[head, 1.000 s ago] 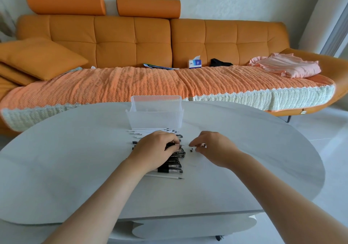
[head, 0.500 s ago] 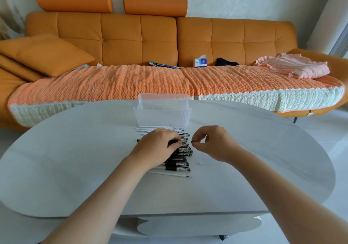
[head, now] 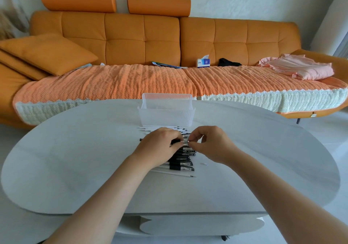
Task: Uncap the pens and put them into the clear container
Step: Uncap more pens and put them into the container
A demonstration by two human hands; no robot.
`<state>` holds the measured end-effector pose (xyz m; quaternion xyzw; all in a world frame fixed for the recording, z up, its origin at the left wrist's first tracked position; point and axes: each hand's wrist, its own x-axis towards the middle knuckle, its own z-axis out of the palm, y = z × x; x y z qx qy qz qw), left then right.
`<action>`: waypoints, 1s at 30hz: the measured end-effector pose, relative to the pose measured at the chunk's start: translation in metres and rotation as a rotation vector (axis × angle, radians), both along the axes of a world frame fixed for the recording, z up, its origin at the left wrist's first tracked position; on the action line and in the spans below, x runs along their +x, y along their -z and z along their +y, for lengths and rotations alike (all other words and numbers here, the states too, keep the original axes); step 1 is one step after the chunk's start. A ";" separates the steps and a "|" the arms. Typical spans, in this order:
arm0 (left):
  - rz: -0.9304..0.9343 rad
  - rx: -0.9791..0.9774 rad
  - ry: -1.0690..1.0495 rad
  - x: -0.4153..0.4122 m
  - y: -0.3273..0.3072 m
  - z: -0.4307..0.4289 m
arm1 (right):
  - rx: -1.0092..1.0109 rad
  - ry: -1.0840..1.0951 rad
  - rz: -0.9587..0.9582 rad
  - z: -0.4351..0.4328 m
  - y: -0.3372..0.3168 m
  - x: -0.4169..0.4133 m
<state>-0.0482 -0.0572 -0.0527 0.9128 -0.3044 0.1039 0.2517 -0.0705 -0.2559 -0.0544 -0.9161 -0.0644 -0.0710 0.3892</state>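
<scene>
While left hand (head: 160, 146) grips pen (head: 184, 141) | right hand (head: 211, 144) fingers pinch its right end | axis left-right

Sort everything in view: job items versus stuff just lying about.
Job: held pen, in left hand and right hand; pen row; clear container.
Lying about: tissue box, pink cloth, magazines, cushion.

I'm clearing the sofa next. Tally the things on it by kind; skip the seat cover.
Orange bolsters: 2
Orange cushions: 2
Tissue box: 1
Booklet pile: 1
Black item: 1
Pink cloth pile: 1
Grey item, partly hidden: 1
Total: 9
</scene>
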 end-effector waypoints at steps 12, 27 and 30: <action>0.161 -0.041 0.013 0.001 0.001 0.000 | -0.026 -0.027 -0.023 0.006 -0.003 -0.002; 0.086 0.014 0.014 -0.002 -0.001 -0.002 | -0.301 -0.109 -0.030 -0.006 -0.002 -0.006; 0.116 -0.017 0.029 -0.002 -0.001 -0.003 | -0.339 -0.123 -0.006 -0.005 -0.002 -0.006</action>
